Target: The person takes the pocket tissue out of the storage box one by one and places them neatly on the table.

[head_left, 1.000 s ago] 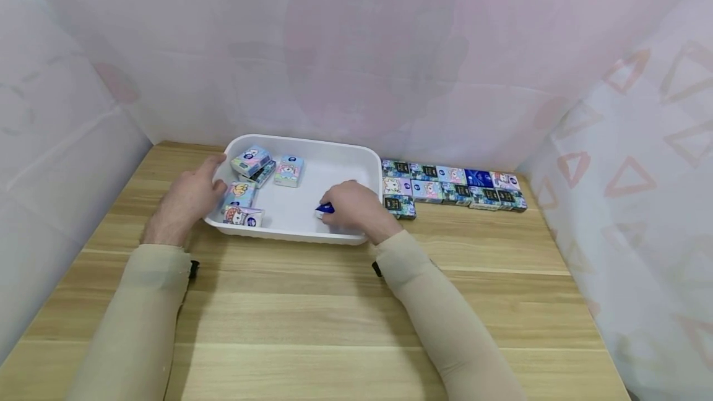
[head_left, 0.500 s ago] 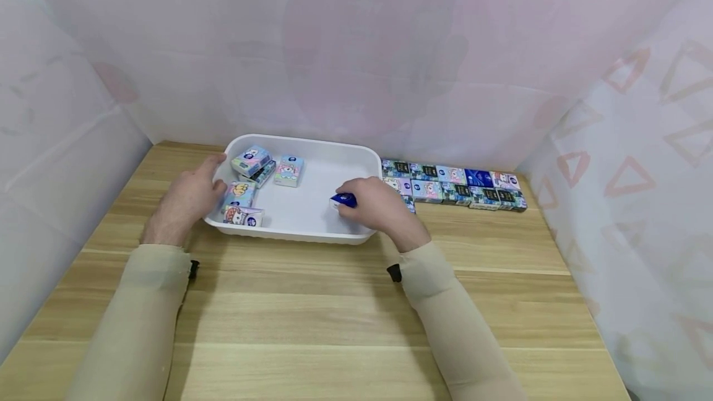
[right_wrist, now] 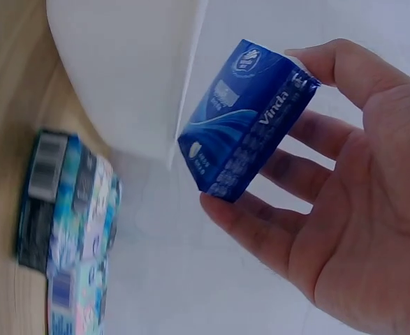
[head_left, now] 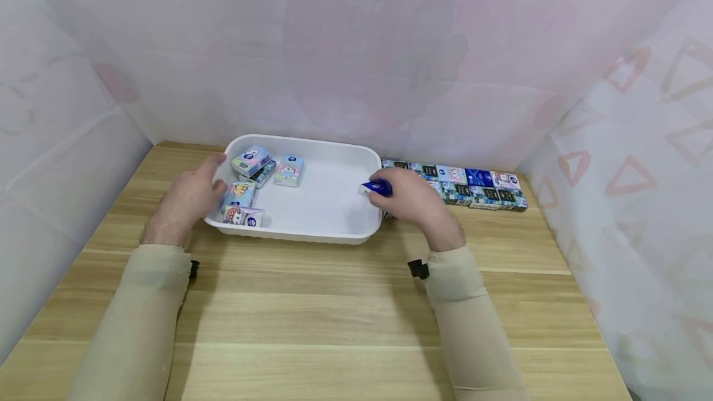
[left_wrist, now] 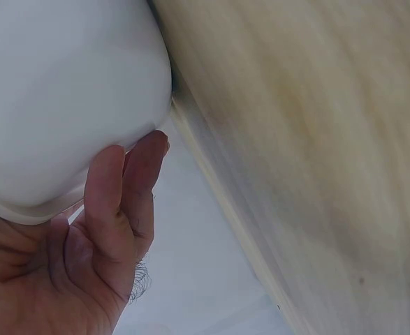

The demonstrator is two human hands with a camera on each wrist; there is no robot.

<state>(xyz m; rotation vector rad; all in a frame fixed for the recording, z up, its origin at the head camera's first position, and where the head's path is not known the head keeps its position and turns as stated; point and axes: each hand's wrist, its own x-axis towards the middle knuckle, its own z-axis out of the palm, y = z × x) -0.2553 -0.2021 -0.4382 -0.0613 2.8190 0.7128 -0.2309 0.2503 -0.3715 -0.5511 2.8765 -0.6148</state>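
Wooden tabletop, right grip closed round blue packet, "Vinda" lettering legible in right-wrist view only

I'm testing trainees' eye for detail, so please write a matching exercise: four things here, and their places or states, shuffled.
1. Left hand
2. Right hand
3. Rows of packs
4. Scattered packs

A. on the table, beside the right end of the white tray
B. inside the tray
C. holding the tray's left end
D. pinching a blue pack

Pairs: 1-C; 2-D; 3-A; 4-B
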